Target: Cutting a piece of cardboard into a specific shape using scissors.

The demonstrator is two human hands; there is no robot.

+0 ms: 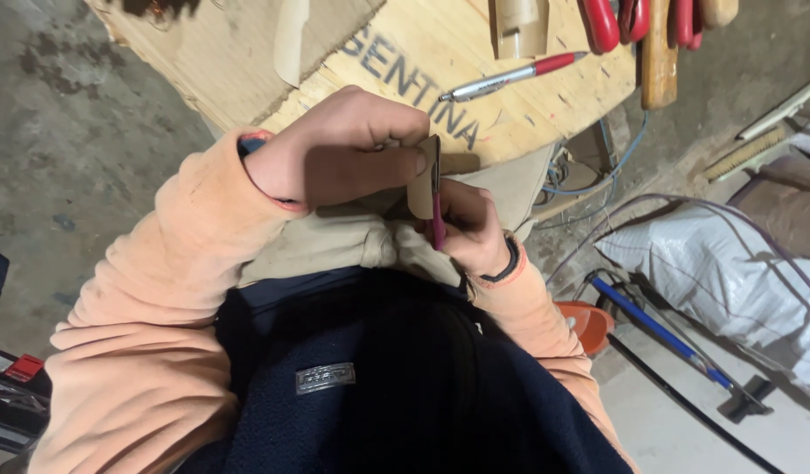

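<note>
Between your two hands, your left hand (352,149) pinches a small tan cardboard piece (424,180) upright by its edge. Your right hand (471,228), just beyond it, grips a slim pink-handled tool (438,224) lengthwise along the card, above the pale wooden table (510,123).

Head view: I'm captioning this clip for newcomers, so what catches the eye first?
At centre, the left hand pinches a small tan card against a pink-handled tool held in the right hand. Peach sleeves frame them, and a red-and-silver pen lies on the wooden board above.
</note>
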